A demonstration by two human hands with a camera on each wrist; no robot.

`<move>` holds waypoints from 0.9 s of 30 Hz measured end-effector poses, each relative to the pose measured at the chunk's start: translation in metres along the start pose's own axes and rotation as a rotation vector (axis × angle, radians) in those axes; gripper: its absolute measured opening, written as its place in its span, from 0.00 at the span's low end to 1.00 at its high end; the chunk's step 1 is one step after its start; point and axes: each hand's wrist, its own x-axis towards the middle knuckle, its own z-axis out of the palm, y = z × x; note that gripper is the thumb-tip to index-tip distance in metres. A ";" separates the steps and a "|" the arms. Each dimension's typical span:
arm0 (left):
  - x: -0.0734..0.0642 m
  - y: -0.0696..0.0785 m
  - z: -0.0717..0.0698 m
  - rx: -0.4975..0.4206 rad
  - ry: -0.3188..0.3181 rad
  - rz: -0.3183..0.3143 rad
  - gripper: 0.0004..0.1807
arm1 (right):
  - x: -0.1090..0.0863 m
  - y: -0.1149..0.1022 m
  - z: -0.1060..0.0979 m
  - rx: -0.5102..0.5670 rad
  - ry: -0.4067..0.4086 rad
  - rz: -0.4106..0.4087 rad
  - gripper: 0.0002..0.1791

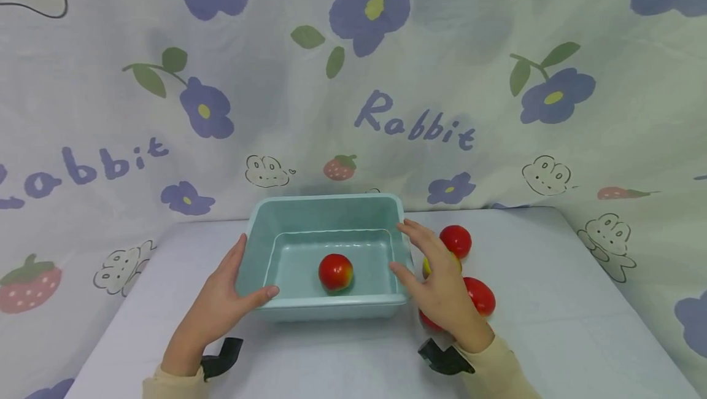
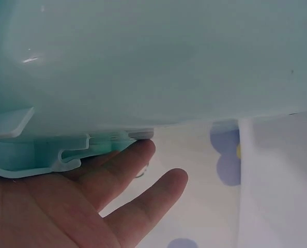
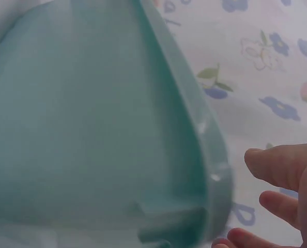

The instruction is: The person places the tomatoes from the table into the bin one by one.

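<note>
A light teal plastic basin [image 1: 334, 309] stands in the middle of the table in the head view, with a red fruit [image 1: 334, 271] tinged yellow lying inside it. My left hand [image 1: 223, 298] holds the basin's near left corner, thumb over the rim and fingers along the outer left wall. In the left wrist view those fingers [image 2: 123, 173] lie beside the rim and its moulded lug. My right hand [image 1: 442, 285] is at the basin's right side with fingers spread; the right wrist view shows its thumb [image 3: 277, 164] apart from the rim.
Right of the basin lie several fruits, among them a round red one [image 1: 455, 242], another red one [image 1: 480, 296] and a yellow one [image 1: 455, 262] partly behind my right hand. A white cloth covers the table [image 1: 563, 325]. Behind it hangs a printed curtain [image 1: 309, 110].
</note>
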 end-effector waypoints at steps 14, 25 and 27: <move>0.000 0.000 0.000 -0.015 0.003 0.006 0.57 | 0.009 0.024 -0.038 -0.044 0.117 -0.007 0.32; 0.001 -0.003 0.001 -0.015 0.007 0.019 0.57 | 0.012 0.051 -0.052 -0.042 0.128 0.151 0.31; 0.001 -0.003 0.001 -0.018 0.007 0.019 0.57 | 0.013 0.057 -0.053 -0.043 0.126 0.188 0.30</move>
